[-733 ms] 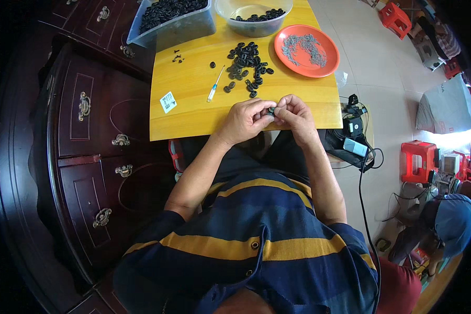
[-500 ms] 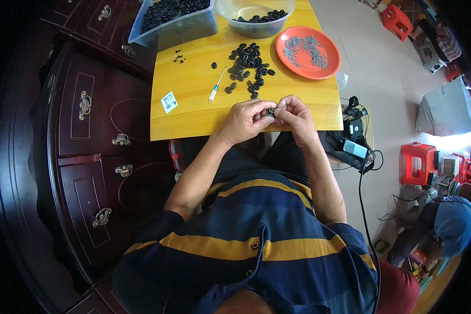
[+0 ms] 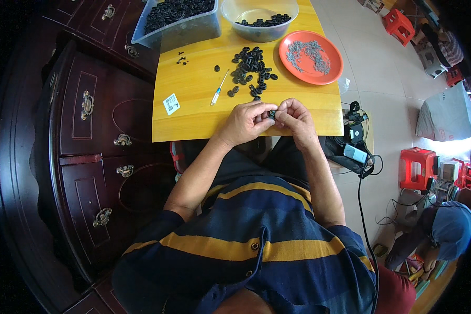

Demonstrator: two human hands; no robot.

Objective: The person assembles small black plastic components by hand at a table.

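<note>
Above the table's near edge, my left hand [image 3: 247, 123] pinches a small black oval part [image 3: 271, 114] between thumb and fingers. My right hand [image 3: 295, 119] meets it from the other side, its thumb and forefinger closed at the same part; whether a tiny pin is also between them is hidden. Beyond my hands lies a loose pile of similar black oval parts [image 3: 251, 62]. A screwdriver [image 3: 219, 88] with a thin shaft and pale blue-white handle rests left of the pile. To the right stands an orange-red plate [image 3: 337, 62] with many small grey pins [image 3: 309, 54].
At the table's [image 3: 188, 118] far side are a blue-grey bin [image 3: 186, 35] and a clear round bowl [image 3: 261, 34], both holding black parts. A white label [image 3: 171, 104] lies at left. Dark wooden drawers [image 3: 97, 115] flank the table. Red stools [image 3: 417, 167] and a co-worker [image 3: 439, 230] are at right.
My hands stay together at the black oval part, with only slight finger movement. The whole table appears a little lower in the view, as the head has tilted slightly.
</note>
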